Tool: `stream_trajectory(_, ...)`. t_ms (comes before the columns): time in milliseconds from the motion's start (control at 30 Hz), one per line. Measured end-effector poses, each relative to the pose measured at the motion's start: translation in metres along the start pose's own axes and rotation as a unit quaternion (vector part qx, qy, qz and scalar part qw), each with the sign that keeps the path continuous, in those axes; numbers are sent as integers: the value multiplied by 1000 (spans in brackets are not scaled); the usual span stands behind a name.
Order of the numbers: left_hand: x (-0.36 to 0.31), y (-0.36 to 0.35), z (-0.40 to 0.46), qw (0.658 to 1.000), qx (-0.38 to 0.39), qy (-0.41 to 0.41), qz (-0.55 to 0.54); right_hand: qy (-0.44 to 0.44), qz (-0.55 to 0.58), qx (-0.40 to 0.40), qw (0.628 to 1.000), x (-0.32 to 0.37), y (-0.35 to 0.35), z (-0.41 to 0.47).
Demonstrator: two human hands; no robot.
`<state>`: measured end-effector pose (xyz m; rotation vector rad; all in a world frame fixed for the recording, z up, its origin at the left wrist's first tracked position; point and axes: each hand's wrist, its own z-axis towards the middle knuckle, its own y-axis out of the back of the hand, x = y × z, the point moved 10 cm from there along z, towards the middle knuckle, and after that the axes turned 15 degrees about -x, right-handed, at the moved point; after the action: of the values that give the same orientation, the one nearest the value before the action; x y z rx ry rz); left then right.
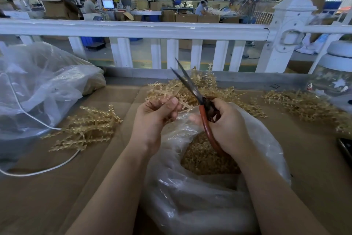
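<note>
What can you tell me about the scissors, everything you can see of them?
The scissors have two long, narrow, dark blades parted in a slim V, tips aimed up and away toward the white railing. Their red-brown grip loops look coated; the right hand holds them, fingers curled round one loop. They are above the open clear bag, beside the golden sprig in the left hand.

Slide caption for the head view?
Left hand holds a golden sprig, right hand open scissors, above a clear bag.

body | left hand (pixel 154 118) bare; right hand (pixel 229 128) bare; forearms bare to frame edge
</note>
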<state>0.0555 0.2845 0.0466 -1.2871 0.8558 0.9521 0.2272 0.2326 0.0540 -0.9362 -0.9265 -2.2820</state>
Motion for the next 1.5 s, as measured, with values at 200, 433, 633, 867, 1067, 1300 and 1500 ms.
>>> stream_trajectory(200,-9,6,3,999,-26,-46,13,108,-156,-4,982,10,-2,-2)
stream_trajectory(433,-9,4,3,998,-21,-49,16,121,-188,-14,975,9,-2,-1)
stream_trajectory(633,-8,10,5,998,-38,-47,17,120,-210,-14,970,10,-3,0)
stream_trajectory(867,-10,8,4,998,-24,-55,3,139,-249,-46,957,17,3,0)
stream_trajectory(1067,-10,7,4,998,-25,-56,1,149,-248,-58,955,20,5,-1)
stream_trajectory(1300,-13,8,2,998,-34,-60,-4,156,-219,-70,961,22,7,-4)
stream_trajectory(1500,-11,11,2,997,-47,-52,19,139,-219,-56,964,19,4,-3)
